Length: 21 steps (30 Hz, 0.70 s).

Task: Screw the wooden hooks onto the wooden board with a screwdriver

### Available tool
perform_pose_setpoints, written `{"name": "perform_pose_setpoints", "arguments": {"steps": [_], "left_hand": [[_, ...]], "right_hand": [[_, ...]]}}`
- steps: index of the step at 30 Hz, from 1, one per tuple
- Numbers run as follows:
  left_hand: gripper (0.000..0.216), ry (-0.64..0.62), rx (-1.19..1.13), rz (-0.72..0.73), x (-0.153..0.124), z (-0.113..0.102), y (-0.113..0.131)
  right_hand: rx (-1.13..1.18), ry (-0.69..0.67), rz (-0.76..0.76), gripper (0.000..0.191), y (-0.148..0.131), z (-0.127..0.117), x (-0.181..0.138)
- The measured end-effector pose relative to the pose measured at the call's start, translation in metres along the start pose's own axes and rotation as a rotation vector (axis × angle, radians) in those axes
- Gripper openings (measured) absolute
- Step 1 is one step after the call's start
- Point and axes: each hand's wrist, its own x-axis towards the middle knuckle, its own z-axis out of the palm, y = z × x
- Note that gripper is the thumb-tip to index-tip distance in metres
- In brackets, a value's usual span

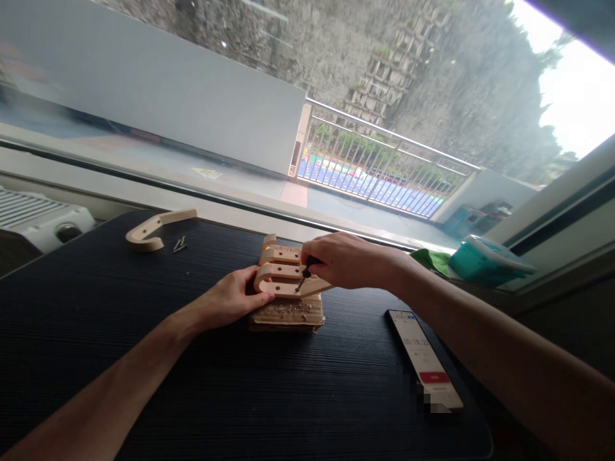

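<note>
Several curved wooden hooks (281,272) lie side by side on a cardboard pad (288,315) at the middle of the black table (144,358). My left hand (230,299) presses its fingers against the left, curved end of the nearest hook. My right hand (343,259) is closed round a small screwdriver (304,274) with a dark handle. Its tip points down onto the nearest hook.
One more wooden hook (154,230) lies at the far left of the table, with a few loose screws (180,244) beside it. A phone (425,358) with a lit screen lies at the right. A teal box (485,259) sits on the window sill.
</note>
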Motion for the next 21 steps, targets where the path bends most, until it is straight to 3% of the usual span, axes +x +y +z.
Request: {"name": "perform_pose_setpoints", "arguments": {"steps": [8,14,21], "left_hand": [[0.041,0.004,0.047,-0.007,0.001,0.001,-0.001],[0.04,-0.001,0.029,0.016,0.001,0.001,-0.002],[0.043,-0.017,0.022,0.012,0.0,0.001,-0.001]], "right_hand": [[0.032,-0.044,0.099,0.025,-0.005,-0.005,-0.003],[-0.108,0.008,0.143,0.028,-0.009,-0.004,-0.006],[-0.144,0.061,0.005,0.023,-0.012,0.0,-0.008]]}}
